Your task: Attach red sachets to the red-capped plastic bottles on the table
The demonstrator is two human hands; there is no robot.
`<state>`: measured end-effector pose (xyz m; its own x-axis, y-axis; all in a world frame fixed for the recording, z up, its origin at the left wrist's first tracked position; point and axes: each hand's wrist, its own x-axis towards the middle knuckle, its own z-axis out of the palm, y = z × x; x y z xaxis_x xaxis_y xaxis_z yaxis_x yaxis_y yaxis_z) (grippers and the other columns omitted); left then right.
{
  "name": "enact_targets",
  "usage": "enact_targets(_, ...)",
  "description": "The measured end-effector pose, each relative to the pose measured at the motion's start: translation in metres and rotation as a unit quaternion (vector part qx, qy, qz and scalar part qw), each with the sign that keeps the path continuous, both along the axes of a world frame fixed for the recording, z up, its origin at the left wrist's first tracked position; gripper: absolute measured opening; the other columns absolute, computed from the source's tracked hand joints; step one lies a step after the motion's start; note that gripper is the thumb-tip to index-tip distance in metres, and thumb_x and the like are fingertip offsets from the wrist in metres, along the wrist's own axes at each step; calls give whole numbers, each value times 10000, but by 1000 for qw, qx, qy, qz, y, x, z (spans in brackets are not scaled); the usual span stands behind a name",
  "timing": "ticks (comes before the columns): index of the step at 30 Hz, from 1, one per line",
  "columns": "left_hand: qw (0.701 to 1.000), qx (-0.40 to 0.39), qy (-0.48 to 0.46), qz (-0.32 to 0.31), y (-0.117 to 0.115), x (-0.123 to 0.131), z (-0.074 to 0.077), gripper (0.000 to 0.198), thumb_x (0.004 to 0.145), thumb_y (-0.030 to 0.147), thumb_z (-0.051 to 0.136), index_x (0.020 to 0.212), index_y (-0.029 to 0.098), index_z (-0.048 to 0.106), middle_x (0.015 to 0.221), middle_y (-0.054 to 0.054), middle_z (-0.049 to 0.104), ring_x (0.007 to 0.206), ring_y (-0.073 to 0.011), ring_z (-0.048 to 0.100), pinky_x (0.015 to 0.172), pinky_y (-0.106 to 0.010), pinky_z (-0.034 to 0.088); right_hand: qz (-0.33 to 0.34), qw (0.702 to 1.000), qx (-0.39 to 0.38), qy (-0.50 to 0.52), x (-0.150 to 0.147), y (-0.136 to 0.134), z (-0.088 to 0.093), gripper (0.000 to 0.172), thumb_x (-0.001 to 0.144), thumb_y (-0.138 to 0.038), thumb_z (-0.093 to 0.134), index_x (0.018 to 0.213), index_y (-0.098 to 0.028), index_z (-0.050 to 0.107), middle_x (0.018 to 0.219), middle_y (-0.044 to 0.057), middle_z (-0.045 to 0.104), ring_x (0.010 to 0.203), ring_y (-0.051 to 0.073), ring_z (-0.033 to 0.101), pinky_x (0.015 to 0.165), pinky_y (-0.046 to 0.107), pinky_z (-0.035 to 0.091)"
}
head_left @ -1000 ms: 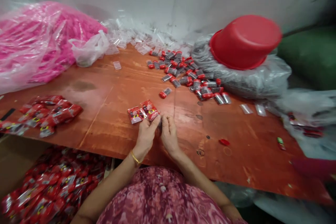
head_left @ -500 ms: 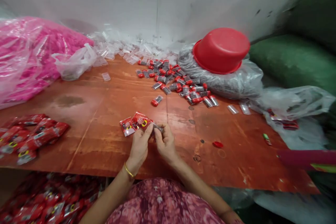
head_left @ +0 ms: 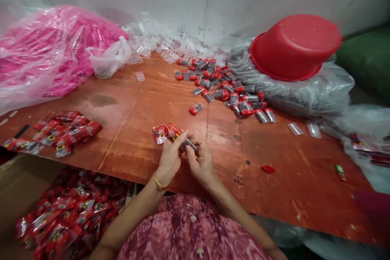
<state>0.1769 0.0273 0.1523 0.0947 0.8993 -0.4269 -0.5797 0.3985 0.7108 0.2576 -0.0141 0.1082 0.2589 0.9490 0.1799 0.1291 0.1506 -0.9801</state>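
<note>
My left hand is closed with its thumb over a small red printed packet. Pinched in my right hand is a small clear container with dark contents, its near end against my left fingers. Whether its far end sits inside the packet is hidden by the fingers. A second red packet lies beside the first, on the brown tabletop. Beyond my hands, one red-capped clear container lies apart from a heap of similar containers.
Finished-looking red packets are piled at left, with more in a box below the edge. A pink-filled bag, clear plastic pieces and a red basin on a grey-filled bag line the back. A red cap lies at right.
The view has swung left, so the tabletop things sit farther right. My hands stay together, and more of the dark-filled container now shows between them.
</note>
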Motion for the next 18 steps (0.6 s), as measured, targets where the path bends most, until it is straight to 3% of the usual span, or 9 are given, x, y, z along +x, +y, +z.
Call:
enact_targets(7, 998, 28, 18, -52, -8, 0, -9, 250, 493, 259, 804, 680, 133, 699, 637, -25, 690, 613, -134, 604, 633, -251, 467, -3, 989, -41, 143, -10, -6, 6, 193, 818, -402, 566, 856, -229, 490, 740, -32, 552, 612, 96, 523, 567, 222, 452)
enact_targets(10, 997, 33, 25, -67, -9, -3, -6, 278, 516, 291, 808, 708, 129, 690, 710, -51, 712, 668, -163, 635, 659, -272, 484, 24, 975, -72, 210, -7, -5, 8, 270, 771, -466, 611, 841, -232, 497, 646, -58, 544, 451, 67, 449, 428, 196, 384)
enact_targets(13, 997, 57, 44, -36, -8, -4, 0, 332, 560, 355, 799, 774, 126, 691, 775, -70, 722, 732, -178, 656, 684, -272, 493, 62, 968, -98, 224, 0, -5, 10, 308, 741, -490, 644, 847, -227, 525, 554, -77, 543, 324, 45, 360, 338, 185, 288)
enact_targets(15, 997, 60, 45, -23, -7, -6, 4, 346, 572, 386, 793, 779, 130, 685, 778, -71, 723, 735, -177, 660, 668, -261, 498, 85, 965, -103, 225, 4, -6, 12, 331, 724, -502, 661, 862, -224, 548, 567, -64, 581, 325, 55, 414, 352, 192, 322)
enact_targets(18, 997, 39, 26, -59, -7, -7, 5, 340, 576, 404, 787, 756, 137, 679, 746, -67, 719, 616, -146, 631, 543, -230, 475, 133, 956, -104, 238, 7, -10, 16, 372, 716, -509, 670, 951, -236, 577, 616, -49, 619, 396, 91, 536, 453, 235, 442)
